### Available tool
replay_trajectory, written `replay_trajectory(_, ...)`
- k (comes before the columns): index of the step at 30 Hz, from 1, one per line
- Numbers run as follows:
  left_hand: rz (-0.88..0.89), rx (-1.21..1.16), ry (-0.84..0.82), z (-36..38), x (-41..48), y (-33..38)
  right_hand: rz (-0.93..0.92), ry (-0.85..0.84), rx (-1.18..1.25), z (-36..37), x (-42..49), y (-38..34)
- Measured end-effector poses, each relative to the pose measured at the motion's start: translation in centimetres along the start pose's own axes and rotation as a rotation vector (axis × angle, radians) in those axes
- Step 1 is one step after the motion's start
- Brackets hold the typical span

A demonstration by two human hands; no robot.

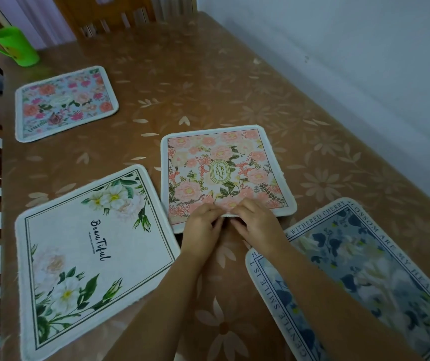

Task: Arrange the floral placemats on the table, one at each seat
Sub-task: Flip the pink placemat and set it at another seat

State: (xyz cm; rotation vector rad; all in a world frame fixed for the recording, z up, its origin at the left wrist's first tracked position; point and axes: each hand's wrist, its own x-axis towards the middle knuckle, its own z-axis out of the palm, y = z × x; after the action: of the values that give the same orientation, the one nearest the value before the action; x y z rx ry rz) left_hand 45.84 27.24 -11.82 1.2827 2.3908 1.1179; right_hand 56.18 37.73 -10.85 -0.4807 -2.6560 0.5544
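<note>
Pink placemat lay mid-tabletop, between white placemat and blue placemat | left grip and right grip both pinched its near edge; probably to drag and square it to a seat

You have four floral mats, all rounded-cornered with white borders. The Garden placemat lies mid-table, with peach roses around a green oval label; your left hand and right hand pinch its near edge. The Beautiful placemat lies flat just to its left, turned at an angle, white with daisies in two corners and black script. The blue placemat lies near right, with lettering round its border, partly under your right forearm. The rose placemat lies flat far left, well apart from the others
</note>
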Motion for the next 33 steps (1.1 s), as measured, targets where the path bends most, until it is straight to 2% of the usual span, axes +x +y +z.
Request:
replay_trajectory(5, 0.011, -0.053, 0.033, 0.6, 0.9, 2.8, 0.068, 0.096, -0.001, -2.2, 0.2, 0.4)
replay_trajectory(14, 0.072, 0.009, 0.049, -1.0, -2.4, 7.0, 0.092, 0.121, 0.009, -6.6, -3.7, -1.6)
replay_trajectory(19, 0.064, 0.011, 0.040, -2.9, -7.5, 7.7, 0.069, 0.093, 0.006, -7.7, -7.8, -5.1)
replay_trajectory(27, -0.077, -0.020, 0.048, -4.8, -17.8, 9.3, 0.053, -0.010, 0.017, -8.7, -15.4, -10.0)
replay_trajectory(33, -0.159, 0.046, 0.165, -5.8, -25.3, 11.8, -0.029, -0.075, 0.089, -10.1, -20.0, -12.9)
